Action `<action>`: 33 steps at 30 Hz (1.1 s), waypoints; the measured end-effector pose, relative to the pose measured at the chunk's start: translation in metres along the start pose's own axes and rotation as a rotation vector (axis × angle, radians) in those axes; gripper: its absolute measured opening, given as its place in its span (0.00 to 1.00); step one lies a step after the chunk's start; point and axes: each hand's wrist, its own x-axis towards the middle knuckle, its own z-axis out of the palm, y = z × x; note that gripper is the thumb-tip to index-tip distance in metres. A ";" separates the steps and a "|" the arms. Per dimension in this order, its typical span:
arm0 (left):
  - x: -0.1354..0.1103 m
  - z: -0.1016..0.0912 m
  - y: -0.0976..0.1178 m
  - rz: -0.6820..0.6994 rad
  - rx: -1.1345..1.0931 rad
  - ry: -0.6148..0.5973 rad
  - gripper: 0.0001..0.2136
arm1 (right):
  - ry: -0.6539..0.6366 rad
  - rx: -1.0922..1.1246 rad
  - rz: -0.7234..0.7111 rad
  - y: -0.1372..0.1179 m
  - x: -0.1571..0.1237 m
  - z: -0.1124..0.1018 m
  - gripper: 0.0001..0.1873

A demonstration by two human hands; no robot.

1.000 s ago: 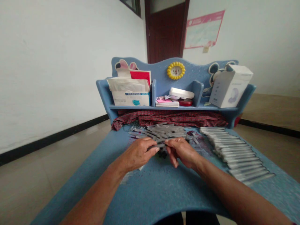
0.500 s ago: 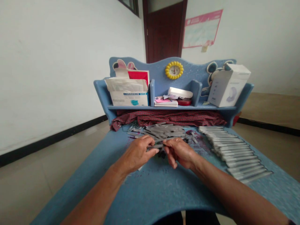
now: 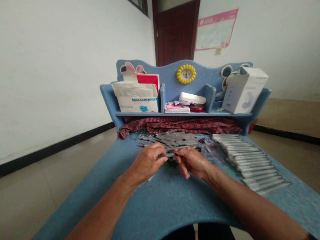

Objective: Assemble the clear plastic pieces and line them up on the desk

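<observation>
My left hand point(image 3: 148, 161) and my right hand point(image 3: 192, 161) meet over the middle of the blue desk point(image 3: 165, 203). Both pinch the ends of one thin grey stick point(image 3: 170, 155) held crosswise between them. Small dark bits point(image 3: 172, 163) lie on the desk just under that stick. Right behind my hands lies a loose heap of the same grey sticks point(image 3: 172, 139). To the right, a long row of grey sticks point(image 3: 250, 161) lies side by side, running toward the desk's right edge.
A red checked cloth point(image 3: 180, 126) lies bunched under the desk's shelf point(image 3: 185, 114). On the shelf stand a mask box point(image 3: 137, 103), papers, a red tin point(image 3: 196, 108) and a white carton point(image 3: 242, 90). A yellow clock point(image 3: 186, 74) sits on the backboard. Floor drops away at left.
Almost nothing has moved. Both hands stay pinched on the grey stick, with small shifts of the fingers; the view has drifted slightly.
</observation>
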 end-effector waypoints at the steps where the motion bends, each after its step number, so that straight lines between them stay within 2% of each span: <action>1: 0.000 0.000 0.000 -0.007 0.009 0.005 0.01 | -0.001 0.001 0.002 0.000 0.000 0.000 0.18; 6: -0.001 0.001 0.003 -0.040 0.038 0.016 0.02 | -0.009 0.003 0.001 0.001 -0.001 0.002 0.17; 10: 0.001 -0.002 0.003 -0.074 0.004 -0.047 0.03 | -0.030 -0.030 -0.042 0.001 -0.002 0.002 0.19; 13: 0.003 -0.005 -0.001 -0.095 -0.035 -0.110 0.04 | -0.028 -0.121 -0.093 -0.001 -0.003 0.000 0.20; 18: 0.002 -0.008 -0.012 -0.089 -0.086 -0.179 0.08 | 0.035 -0.354 -0.203 -0.004 -0.003 -0.010 0.14; 22: 0.002 -0.010 -0.019 -0.140 -0.067 -0.158 0.08 | 0.070 -0.675 -0.230 -0.004 -0.004 -0.014 0.09; 26: 0.002 -0.009 -0.022 -0.205 -0.023 -0.129 0.07 | 0.075 -1.305 -0.357 -0.005 -0.011 -0.004 0.09; 28: 0.002 -0.007 -0.022 -0.210 0.003 -0.114 0.06 | 0.044 -1.551 -0.345 -0.007 -0.014 0.004 0.12; 30: 0.002 -0.005 -0.022 -0.200 0.022 -0.105 0.06 | -0.003 -1.692 -0.284 -0.009 -0.015 0.012 0.15; 33: 0.002 -0.001 -0.023 -0.171 0.031 -0.118 0.06 | -0.055 -1.786 -0.210 -0.009 -0.012 0.018 0.18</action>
